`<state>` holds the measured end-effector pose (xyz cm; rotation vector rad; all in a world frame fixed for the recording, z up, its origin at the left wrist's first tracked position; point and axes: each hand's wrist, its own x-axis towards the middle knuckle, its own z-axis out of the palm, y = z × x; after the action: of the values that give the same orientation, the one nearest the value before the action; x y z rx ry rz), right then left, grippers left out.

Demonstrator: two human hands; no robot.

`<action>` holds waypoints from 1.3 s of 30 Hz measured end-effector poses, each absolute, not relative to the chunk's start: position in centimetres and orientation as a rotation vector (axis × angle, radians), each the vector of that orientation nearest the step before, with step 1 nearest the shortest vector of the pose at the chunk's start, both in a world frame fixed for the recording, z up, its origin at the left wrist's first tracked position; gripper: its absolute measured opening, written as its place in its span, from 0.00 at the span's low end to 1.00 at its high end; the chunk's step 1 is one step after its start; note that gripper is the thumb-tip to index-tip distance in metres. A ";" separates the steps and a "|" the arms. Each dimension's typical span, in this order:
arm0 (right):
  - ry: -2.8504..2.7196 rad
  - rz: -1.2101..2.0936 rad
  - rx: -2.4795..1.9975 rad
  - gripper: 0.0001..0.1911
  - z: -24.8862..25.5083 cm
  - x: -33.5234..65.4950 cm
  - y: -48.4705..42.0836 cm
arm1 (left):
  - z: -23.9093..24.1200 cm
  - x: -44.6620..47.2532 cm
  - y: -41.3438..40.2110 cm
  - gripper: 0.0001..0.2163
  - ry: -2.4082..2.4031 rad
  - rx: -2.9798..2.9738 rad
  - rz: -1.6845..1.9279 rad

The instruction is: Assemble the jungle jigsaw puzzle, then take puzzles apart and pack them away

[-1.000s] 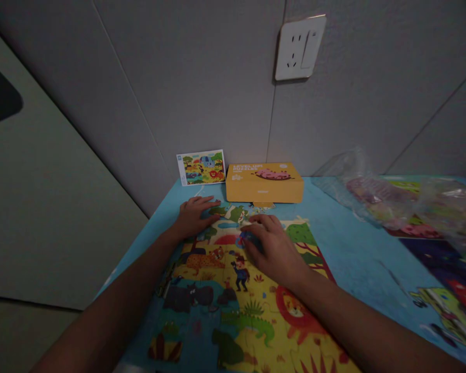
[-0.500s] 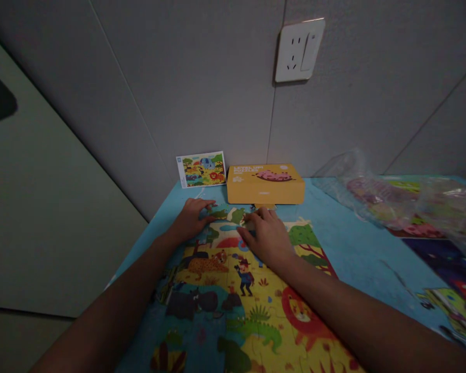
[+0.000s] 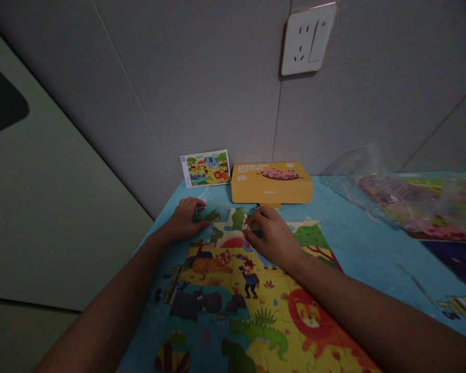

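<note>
A jigsaw puzzle (image 3: 233, 290) with a lion, a leopard, hippos and a crocodile lies flat in front of me. At its far left corner, my left hand (image 3: 184, 220) grips a green and blue puzzle piece (image 3: 210, 214) between thumb and fingers, apart from the puzzle's top edge. My right hand (image 3: 274, 235) reaches over the far middle, fingers curled in a pinch. Its fingertips are at a puzzle piece with a green bush (image 3: 237, 218) on the top edge, and the hand hides part of the puzzle's elephant.
Behind the puzzle, a yellow puzzle box (image 3: 272, 184) stands by the wall, beside a picture card (image 3: 205, 168) leaning upright. Clear plastic bags (image 3: 373, 191) and dark printed sheets (image 3: 454, 259) lie at the right on the blue table surface (image 3: 357, 248). A socket (image 3: 308, 39) is on the wall.
My left hand has drawn its puzzle piece leftward, opening a gap beside the bush piece. My right hand has stayed near the same spot on the puzzle. The view has shifted slightly.
</note>
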<state>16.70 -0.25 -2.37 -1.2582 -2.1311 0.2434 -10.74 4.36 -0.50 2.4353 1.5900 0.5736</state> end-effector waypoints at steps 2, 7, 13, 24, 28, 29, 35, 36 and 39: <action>-2.129 0.276 -1.215 0.05 -2.5 16.7 -0.2 | -0.4 -10.5 4.1 0.22 1.558 2.362 0.666; -2.171 0.309 -1.111 0.06 -2.6 16.6 -0.2 | -0.3 -9.2 3.8 0.17 1.455 2.087 1.021; -2.319 0.334 -0.918 0.04 -2.1 16.5 -0.5 | 0.5 -6.8 2.6 0.12 1.148 1.665 1.184; -2.334 0.385 -0.818 0.10 -1.4 16.3 -1.0 | 0.5 -5.7 2.0 0.13 1.037 1.494 1.286; -2.322 0.421 -0.829 0.12 -1.1 16.3 -1.1 | 0.2 -4.9 1.1 0.14 1.002 1.548 0.967; -2.320 0.441 -0.821 0.11 -1.1 16.3 -1.1 | 0.1 -4.7 0.9 0.14 1.004 1.556 0.898; -2.277 0.524 -0.932 0.14 -1.1 16.2 -1.0 | 0.8 -4.8 0.2 0.19 0.948 1.877 0.709; -2.263 0.526 -0.958 0.15 -1.1 16.2 -0.9 | 0.8 -4.9 0.2 0.22 0.938 1.974 0.665; -2.234 0.524 -0.983 0.18 -1.1 16.3 -1.0 | 0.7 -5.1 0.2 0.22 1.026 2.167 0.577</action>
<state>16.30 -0.98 -1.12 -0.9832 -2.2339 0.5241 -5.11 0.21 0.67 2.1669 1.0264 0.5774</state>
